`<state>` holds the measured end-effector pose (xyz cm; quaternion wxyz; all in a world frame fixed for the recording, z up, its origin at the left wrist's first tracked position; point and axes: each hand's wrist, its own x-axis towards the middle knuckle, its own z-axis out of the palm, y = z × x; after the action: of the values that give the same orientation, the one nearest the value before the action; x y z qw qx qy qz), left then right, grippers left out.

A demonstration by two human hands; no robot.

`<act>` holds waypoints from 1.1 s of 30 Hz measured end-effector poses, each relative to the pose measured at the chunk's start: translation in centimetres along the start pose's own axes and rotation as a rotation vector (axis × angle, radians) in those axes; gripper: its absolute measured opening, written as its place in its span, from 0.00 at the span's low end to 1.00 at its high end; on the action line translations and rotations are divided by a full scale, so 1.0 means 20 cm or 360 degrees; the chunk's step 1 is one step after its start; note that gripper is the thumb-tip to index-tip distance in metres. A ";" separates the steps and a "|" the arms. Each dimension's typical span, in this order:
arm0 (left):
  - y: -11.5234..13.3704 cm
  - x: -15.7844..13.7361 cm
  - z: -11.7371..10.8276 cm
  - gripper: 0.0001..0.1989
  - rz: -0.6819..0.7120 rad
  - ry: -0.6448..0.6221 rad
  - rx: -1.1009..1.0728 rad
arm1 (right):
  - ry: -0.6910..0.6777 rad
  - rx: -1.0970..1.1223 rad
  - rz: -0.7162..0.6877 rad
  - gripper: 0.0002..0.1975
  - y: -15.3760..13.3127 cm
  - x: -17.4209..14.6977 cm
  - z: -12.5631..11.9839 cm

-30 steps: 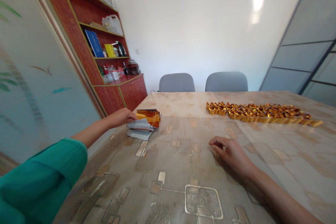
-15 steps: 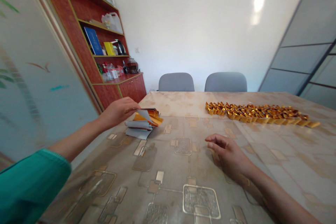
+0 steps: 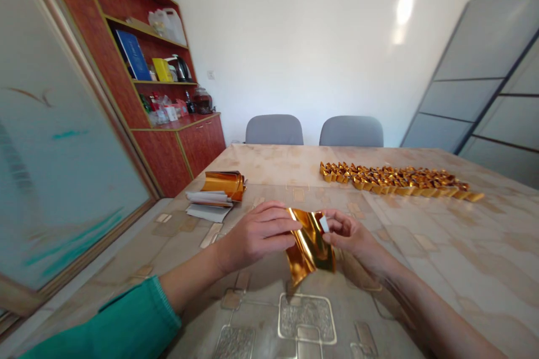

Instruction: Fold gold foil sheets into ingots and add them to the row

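A sheet of shiny gold foil paper (image 3: 310,244) is held just above the table in front of me, bent into a curve. My left hand (image 3: 261,233) grips its left edge with the fingers over the gold face. At its upper right corner, my right hand (image 3: 347,233) pinches the paper, and a bit of pale backing shows there. To the left lies a stack of foil sheets (image 3: 223,182), some gold side up, with folded grey-white ones (image 3: 208,205) in front. Rows of folded gold paper ingots (image 3: 400,180) stand on the right.
A patterned cover lies over the table (image 3: 307,314). Two grey chairs (image 3: 274,130) stand behind the far edge. A red-brown cabinet (image 3: 202,143) with bottles and boxes is at the back left, beside a frosted glass door (image 3: 63,140).
My left hand has come from the stack to the middle with a gold foil sheet. My right hand has taken hold of the sheet's other side. The view has shifted slightly.
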<state>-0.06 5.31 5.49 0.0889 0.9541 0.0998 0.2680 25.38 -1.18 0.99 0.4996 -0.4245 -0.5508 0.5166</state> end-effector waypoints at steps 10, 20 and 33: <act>-0.09 -0.07 0.11 0.15 0.0101 0.0063 -0.0029 | 0.0357 -0.0550 -0.0318 0.10 0.06 0.03 0.04; -0.03 -0.05 0.25 0.39 -0.0193 0.0765 -0.0101 | 0.0361 -0.1125 -0.1158 0.04 -0.03 -0.02 0.00; 0.08 -0.18 0.32 0.09 -0.0059 -0.0083 -0.0063 | -0.0612 -0.1508 -0.0685 0.09 0.01 -0.25 -0.14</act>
<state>0.55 2.17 -1.40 0.1155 0.9568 0.1099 0.2432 28.77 -5.75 0.22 0.2386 -0.3786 -0.8786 0.1667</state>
